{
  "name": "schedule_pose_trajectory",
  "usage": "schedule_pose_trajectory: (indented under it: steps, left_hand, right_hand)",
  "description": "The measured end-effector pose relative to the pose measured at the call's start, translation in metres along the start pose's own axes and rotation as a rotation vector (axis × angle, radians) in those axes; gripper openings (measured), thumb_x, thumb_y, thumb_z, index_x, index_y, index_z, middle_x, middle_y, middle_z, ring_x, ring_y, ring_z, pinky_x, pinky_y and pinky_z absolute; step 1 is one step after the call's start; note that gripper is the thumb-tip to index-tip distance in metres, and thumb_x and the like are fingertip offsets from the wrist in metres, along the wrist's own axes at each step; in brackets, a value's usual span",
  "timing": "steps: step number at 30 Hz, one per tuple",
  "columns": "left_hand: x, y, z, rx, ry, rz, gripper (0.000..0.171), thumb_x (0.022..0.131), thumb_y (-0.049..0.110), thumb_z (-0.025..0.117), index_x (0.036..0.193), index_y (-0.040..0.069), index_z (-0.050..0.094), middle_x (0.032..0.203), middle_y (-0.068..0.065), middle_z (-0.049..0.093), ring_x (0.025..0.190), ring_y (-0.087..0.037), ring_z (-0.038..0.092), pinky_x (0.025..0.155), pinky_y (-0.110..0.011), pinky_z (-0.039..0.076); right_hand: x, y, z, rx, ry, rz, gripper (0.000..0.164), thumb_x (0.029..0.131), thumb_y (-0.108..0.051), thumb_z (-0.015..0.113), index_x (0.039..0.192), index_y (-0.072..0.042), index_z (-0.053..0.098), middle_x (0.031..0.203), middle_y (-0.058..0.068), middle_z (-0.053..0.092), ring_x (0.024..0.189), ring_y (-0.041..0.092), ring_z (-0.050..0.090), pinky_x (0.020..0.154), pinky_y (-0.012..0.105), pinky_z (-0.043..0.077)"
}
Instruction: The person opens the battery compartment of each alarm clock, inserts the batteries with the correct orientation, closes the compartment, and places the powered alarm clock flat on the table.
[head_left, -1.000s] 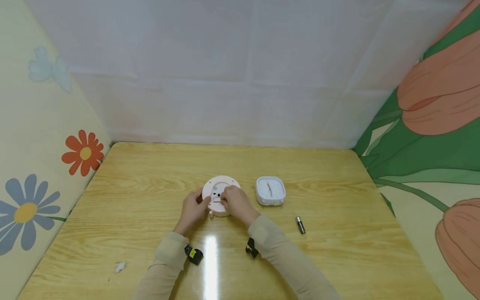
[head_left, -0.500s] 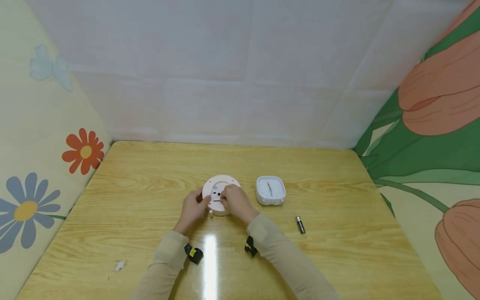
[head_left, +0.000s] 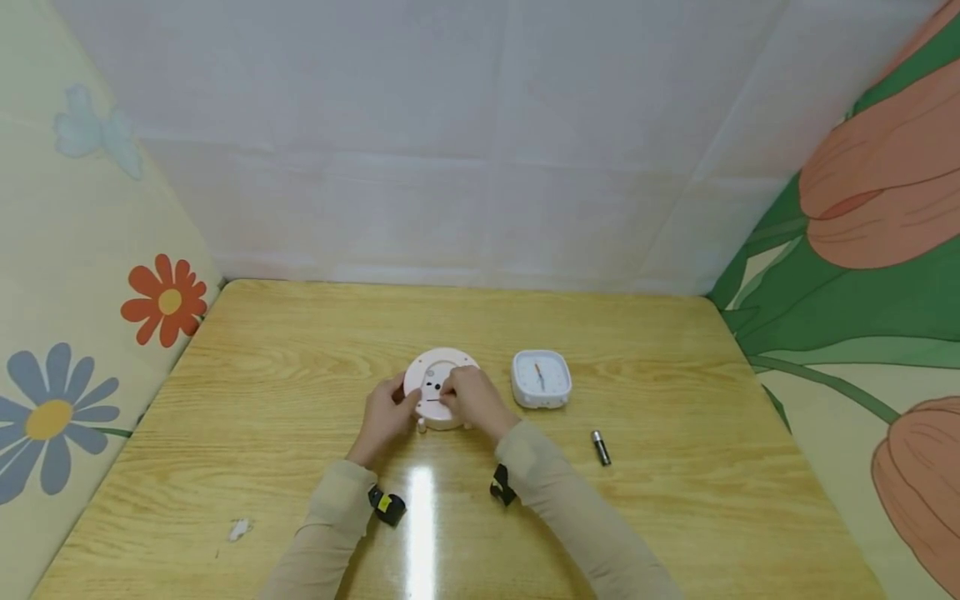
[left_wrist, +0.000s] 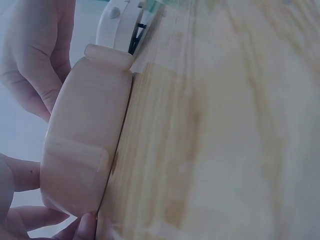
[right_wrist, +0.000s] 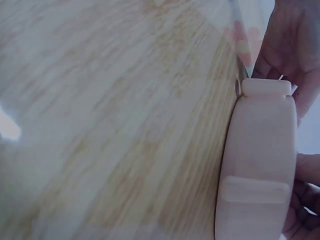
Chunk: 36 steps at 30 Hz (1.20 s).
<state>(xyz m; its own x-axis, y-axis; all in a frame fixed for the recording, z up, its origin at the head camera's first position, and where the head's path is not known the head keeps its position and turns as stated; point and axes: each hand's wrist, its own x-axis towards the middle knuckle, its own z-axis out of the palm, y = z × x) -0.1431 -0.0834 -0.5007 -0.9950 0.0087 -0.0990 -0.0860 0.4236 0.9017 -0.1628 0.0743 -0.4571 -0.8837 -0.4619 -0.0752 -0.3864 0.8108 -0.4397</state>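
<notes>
A round pale pink alarm clock (head_left: 441,354) lies face down on the table, its back with small dark knobs turned up. My left hand (head_left: 384,419) grips its left rim, thumb on the back and fingers at the side. My right hand (head_left: 477,403) is bent over the right part of the back, its fingertips beside a short dark line there. Whether those fingertips pinch anything is hidden. In the left wrist view the pink side wall (left_wrist: 82,130) stands close, and the right wrist view shows the clock's stubby feet (right_wrist: 255,190).
A white square clock (head_left: 542,379) stands to the right of the pink one, dial up. Farther right lies a black and silver battery (head_left: 601,447). A small white scrap (head_left: 239,530) is near the table's front left. A white cloth hangs behind.
At the spot on the clock's back where a pale rectangle showed a second ago, only a dark line shows now. Both hands stay nearly in place.
</notes>
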Motion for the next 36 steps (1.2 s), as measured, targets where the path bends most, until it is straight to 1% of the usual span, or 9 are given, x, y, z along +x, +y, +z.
schedule_pose_trajectory:
  steps: [5, 7, 12, 17, 21, 23, 29, 33, 36]
  left_hand:
    - [0.0, 0.0, -0.001, 0.006, -0.016, -0.014, 0.045, 0.088, 0.01, 0.057, 0.127, -0.008, 0.046, 0.105, -0.021, 0.056, 0.093, -0.026, 0.054, 0.08, -0.035, 0.048]
    - [0.0, -0.001, -0.001, 0.008, -0.022, -0.018, 0.046, 0.088, 0.011, 0.057, 0.128, -0.008, 0.045, 0.106, -0.021, 0.055, 0.094, -0.026, 0.054, 0.081, -0.036, 0.047]
    - [0.001, -0.001, -0.001, 0.004, -0.023, -0.008, 0.045, 0.088, 0.01, 0.056, 0.128, -0.009, 0.045, 0.107, -0.021, 0.055, 0.094, -0.026, 0.054, 0.081, -0.036, 0.047]
    - [0.0, 0.0, -0.001, 0.009, -0.021, 0.0, 0.044, 0.088, 0.009, 0.056, 0.126, -0.009, 0.046, 0.107, -0.02, 0.057, 0.093, -0.025, 0.055, 0.078, -0.035, 0.048]
    - [-0.001, 0.0, 0.0, 0.007, -0.009, -0.005, 0.044, 0.087, 0.008, 0.057, 0.126, -0.01, 0.046, 0.104, -0.02, 0.057, 0.091, -0.025, 0.055, 0.077, -0.034, 0.048]
    - [0.0, -0.001, 0.001, 0.0, -0.008, -0.012, 0.044, 0.087, 0.008, 0.057, 0.126, -0.01, 0.046, 0.103, -0.02, 0.057, 0.091, -0.025, 0.054, 0.077, -0.033, 0.048]
    - [0.001, -0.002, 0.0, -0.009, -0.01, 0.002, 0.044, 0.087, 0.007, 0.058, 0.126, -0.011, 0.046, 0.102, -0.021, 0.057, 0.091, -0.025, 0.055, 0.077, -0.034, 0.048]
    - [0.0, -0.002, 0.0, -0.006, -0.008, 0.009, 0.044, 0.087, 0.008, 0.058, 0.125, -0.011, 0.047, 0.103, -0.022, 0.057, 0.092, -0.026, 0.055, 0.078, -0.035, 0.048]
    - [0.0, -0.002, 0.0, 0.006, -0.01, 0.004, 0.044, 0.087, 0.008, 0.058, 0.126, -0.01, 0.047, 0.104, -0.022, 0.056, 0.093, -0.026, 0.054, 0.079, -0.036, 0.047]
  right_hand:
    - [0.003, 0.002, 0.0, 0.106, 0.009, 0.034, 0.005, 0.077, -0.01, 0.071, 0.081, -0.006, 0.071, 0.079, 0.003, 0.066, 0.079, 0.016, 0.06, 0.076, 0.026, 0.047]
    - [0.003, 0.003, 0.001, 0.124, 0.016, 0.035, 0.005, 0.076, -0.009, 0.071, 0.08, -0.006, 0.071, 0.078, 0.003, 0.067, 0.079, 0.016, 0.06, 0.077, 0.026, 0.047]
    - [0.002, 0.005, 0.0, 0.107, 0.02, -0.008, 0.004, 0.077, -0.009, 0.07, 0.08, -0.006, 0.072, 0.078, 0.004, 0.067, 0.079, 0.017, 0.061, 0.077, 0.027, 0.047]
    - [0.0, 0.005, 0.0, 0.097, 0.013, -0.04, 0.006, 0.078, -0.004, 0.067, 0.082, -0.004, 0.072, 0.081, 0.005, 0.068, 0.081, 0.018, 0.061, 0.077, 0.026, 0.048]
    - [-0.001, 0.003, -0.001, 0.062, 0.015, -0.076, 0.012, 0.077, 0.002, 0.064, 0.082, -0.004, 0.073, 0.081, 0.006, 0.068, 0.082, 0.019, 0.062, 0.078, 0.027, 0.048]
    - [-0.002, 0.001, -0.001, 0.019, 0.01, -0.087, 0.013, 0.076, 0.003, 0.063, 0.083, -0.004, 0.073, 0.082, 0.007, 0.068, 0.082, 0.02, 0.061, 0.079, 0.028, 0.048]
    - [-0.001, -0.003, -0.001, -0.107, 0.001, -0.092, 0.014, 0.075, 0.001, 0.064, 0.084, -0.005, 0.073, 0.083, 0.005, 0.067, 0.083, 0.021, 0.06, 0.082, 0.028, 0.046]
    - [-0.001, -0.006, -0.002, -0.151, -0.009, -0.097, 0.016, 0.074, 0.002, 0.063, 0.083, -0.006, 0.073, 0.083, 0.005, 0.067, 0.083, 0.02, 0.06, 0.082, 0.027, 0.046]
    - [0.0, -0.007, -0.003, -0.157, -0.016, -0.096, 0.017, 0.073, 0.003, 0.062, 0.083, -0.006, 0.073, 0.083, 0.005, 0.067, 0.083, 0.019, 0.061, 0.081, 0.026, 0.047]
